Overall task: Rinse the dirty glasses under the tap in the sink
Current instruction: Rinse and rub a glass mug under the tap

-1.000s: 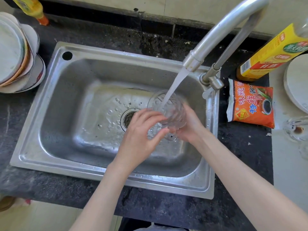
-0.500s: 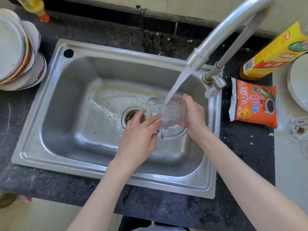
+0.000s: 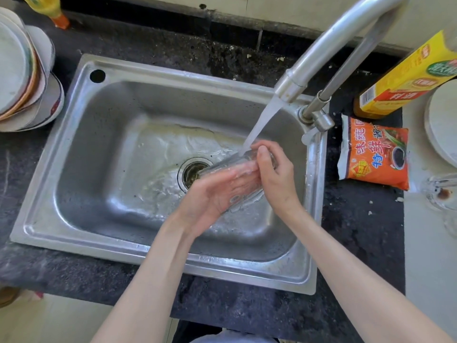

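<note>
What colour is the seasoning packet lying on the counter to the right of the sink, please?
Mostly orange-red, with a white left edge, in the head view: seasoning packet.

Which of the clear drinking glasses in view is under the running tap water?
The clear glass held tilted between both hands over the steel sink; the other clear glass stands untouched on the counter at far right.

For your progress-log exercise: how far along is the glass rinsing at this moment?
Done: nothing clearly finished; no rinsed glass is visible. In hand: the tap is running, and both the left hand and right hand hold one glass under the stream. Left: a stained glass waits on the right counter.
</note>
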A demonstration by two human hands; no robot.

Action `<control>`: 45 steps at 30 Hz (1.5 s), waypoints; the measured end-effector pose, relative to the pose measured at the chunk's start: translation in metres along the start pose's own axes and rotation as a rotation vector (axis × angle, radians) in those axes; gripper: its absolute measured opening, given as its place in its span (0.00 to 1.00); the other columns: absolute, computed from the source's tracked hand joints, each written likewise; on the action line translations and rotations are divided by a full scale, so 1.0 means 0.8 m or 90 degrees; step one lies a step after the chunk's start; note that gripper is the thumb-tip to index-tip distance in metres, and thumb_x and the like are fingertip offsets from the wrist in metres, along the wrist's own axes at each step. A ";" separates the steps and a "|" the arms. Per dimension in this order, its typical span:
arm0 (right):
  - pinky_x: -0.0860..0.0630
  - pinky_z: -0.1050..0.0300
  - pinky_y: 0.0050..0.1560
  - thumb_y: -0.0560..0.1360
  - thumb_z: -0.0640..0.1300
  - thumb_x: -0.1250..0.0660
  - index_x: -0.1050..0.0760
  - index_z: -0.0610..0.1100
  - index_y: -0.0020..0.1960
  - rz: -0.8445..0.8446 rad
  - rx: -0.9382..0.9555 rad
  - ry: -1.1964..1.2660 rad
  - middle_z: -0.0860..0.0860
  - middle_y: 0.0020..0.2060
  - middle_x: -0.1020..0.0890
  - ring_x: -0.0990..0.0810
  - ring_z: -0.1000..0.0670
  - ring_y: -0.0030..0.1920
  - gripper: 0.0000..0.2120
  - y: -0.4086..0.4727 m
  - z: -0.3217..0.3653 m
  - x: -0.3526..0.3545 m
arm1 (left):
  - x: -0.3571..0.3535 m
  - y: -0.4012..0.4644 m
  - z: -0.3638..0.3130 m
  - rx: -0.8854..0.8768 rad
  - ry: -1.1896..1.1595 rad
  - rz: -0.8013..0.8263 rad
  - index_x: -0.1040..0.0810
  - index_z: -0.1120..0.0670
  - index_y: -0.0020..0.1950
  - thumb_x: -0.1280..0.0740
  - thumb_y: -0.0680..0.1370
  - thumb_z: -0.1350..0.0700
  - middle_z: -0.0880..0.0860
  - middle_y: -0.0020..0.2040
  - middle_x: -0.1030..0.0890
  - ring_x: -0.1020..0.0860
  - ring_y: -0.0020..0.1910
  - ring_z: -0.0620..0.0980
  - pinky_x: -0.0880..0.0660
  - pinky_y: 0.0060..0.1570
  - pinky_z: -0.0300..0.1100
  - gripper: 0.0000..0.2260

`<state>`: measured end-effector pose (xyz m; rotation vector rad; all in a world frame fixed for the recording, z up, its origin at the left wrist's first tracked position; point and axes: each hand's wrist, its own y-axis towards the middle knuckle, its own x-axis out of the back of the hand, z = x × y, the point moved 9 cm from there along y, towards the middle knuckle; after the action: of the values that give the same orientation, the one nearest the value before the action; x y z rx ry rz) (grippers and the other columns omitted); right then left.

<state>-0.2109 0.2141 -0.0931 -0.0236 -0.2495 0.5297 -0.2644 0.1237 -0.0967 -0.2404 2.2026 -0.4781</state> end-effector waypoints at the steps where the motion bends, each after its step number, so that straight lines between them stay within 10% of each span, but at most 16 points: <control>1: 0.32 0.73 0.47 0.77 0.43 0.43 0.25 0.42 0.47 -0.002 -0.013 0.001 0.58 0.41 0.23 0.26 0.67 0.42 0.09 0.001 -0.001 0.002 | -0.005 -0.001 0.002 0.013 0.022 0.034 0.25 0.59 0.64 0.38 0.72 0.57 0.55 0.63 0.23 0.26 0.65 0.51 0.28 0.60 0.39 0.20; 5: 0.29 0.59 0.40 0.79 0.45 0.44 0.25 0.45 0.47 -0.040 -0.277 0.005 0.53 0.36 0.23 0.25 0.54 0.38 0.10 0.006 -0.045 0.018 | -0.004 -0.004 0.006 0.062 0.525 0.069 0.32 0.48 0.67 0.38 0.79 0.59 0.44 0.68 0.29 0.31 0.63 0.31 0.36 0.64 0.29 0.17; 8: 0.33 0.59 0.33 0.79 0.50 0.46 0.25 0.43 0.50 0.041 -0.471 0.046 0.49 0.35 0.22 0.26 0.48 0.35 0.14 -0.006 -0.072 0.010 | 0.004 0.004 0.003 0.016 0.814 0.038 0.30 0.48 0.67 0.40 0.80 0.53 0.45 0.66 0.27 0.31 0.64 0.35 0.40 0.68 0.34 0.16; 14: 0.31 0.60 0.26 0.81 0.52 0.46 0.27 0.48 0.57 0.198 -0.393 0.117 0.47 0.50 0.22 0.23 0.50 0.36 0.13 -0.020 -0.044 -0.020 | 0.007 0.009 0.010 0.079 0.002 0.031 0.28 0.61 0.66 0.37 0.67 0.57 0.65 0.62 0.25 0.28 0.65 0.63 0.41 0.71 0.53 0.28; 17: 0.32 0.62 0.21 0.81 0.48 0.44 0.28 0.47 0.55 0.205 -0.290 0.127 0.50 0.42 0.22 0.23 0.50 0.35 0.09 -0.010 -0.017 -0.022 | 0.018 0.007 0.006 0.061 -0.172 0.011 0.28 0.68 0.64 0.39 0.66 0.57 0.70 0.63 0.28 0.31 0.66 0.68 0.54 0.73 0.56 0.28; 23: 0.25 0.60 0.38 0.79 0.42 0.40 0.26 0.44 0.57 0.246 -0.105 0.078 0.46 0.48 0.24 0.24 0.48 0.44 0.08 0.006 0.002 -0.017 | 0.010 -0.002 -0.003 0.083 -0.501 0.074 0.41 0.75 0.68 0.42 0.74 0.62 0.71 0.69 0.37 0.37 0.70 0.66 0.42 0.71 0.57 0.26; 28: 0.27 0.53 0.52 0.72 0.46 0.41 0.21 0.48 0.49 0.166 -0.218 0.140 0.51 0.48 0.20 0.23 0.51 0.49 0.11 0.008 -0.026 -0.008 | 0.005 0.000 0.001 0.044 -0.305 0.000 0.37 0.72 0.68 0.37 0.70 0.66 0.69 0.66 0.31 0.30 0.65 0.66 0.34 0.65 0.57 0.27; 32: 0.26 0.49 0.58 0.77 0.60 0.42 0.23 0.46 0.60 0.214 -0.408 0.121 0.48 0.53 0.17 0.20 0.49 0.56 0.23 -0.011 -0.062 -0.016 | 0.000 0.003 0.000 0.041 0.003 -0.004 0.33 0.66 0.68 0.40 0.70 0.69 0.64 0.64 0.26 0.27 0.65 0.60 0.30 0.65 0.47 0.25; 40: 0.27 0.46 0.55 0.73 0.49 0.37 0.23 0.45 0.51 0.115 -0.189 0.175 0.43 0.50 0.21 0.24 0.44 0.51 0.11 -0.003 -0.031 -0.005 | 0.008 0.008 0.013 0.087 -0.431 -0.104 0.30 0.73 0.62 0.36 0.73 0.57 0.70 0.60 0.25 0.25 0.60 0.65 0.27 0.56 0.61 0.24; 45: 0.24 0.45 0.57 0.79 0.51 0.44 0.27 0.50 0.63 0.162 -0.301 0.145 0.49 0.60 0.23 0.23 0.47 0.59 0.15 -0.003 -0.039 -0.005 | 0.005 0.013 -0.003 0.046 -0.044 -0.059 0.27 0.65 0.63 0.37 0.73 0.64 0.63 0.59 0.22 0.23 0.60 0.58 0.24 0.56 0.45 0.18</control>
<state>-0.2056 0.2116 -0.1245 -0.5786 -0.1439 0.7058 -0.2685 0.1327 -0.1025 -0.3159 2.1100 -0.5907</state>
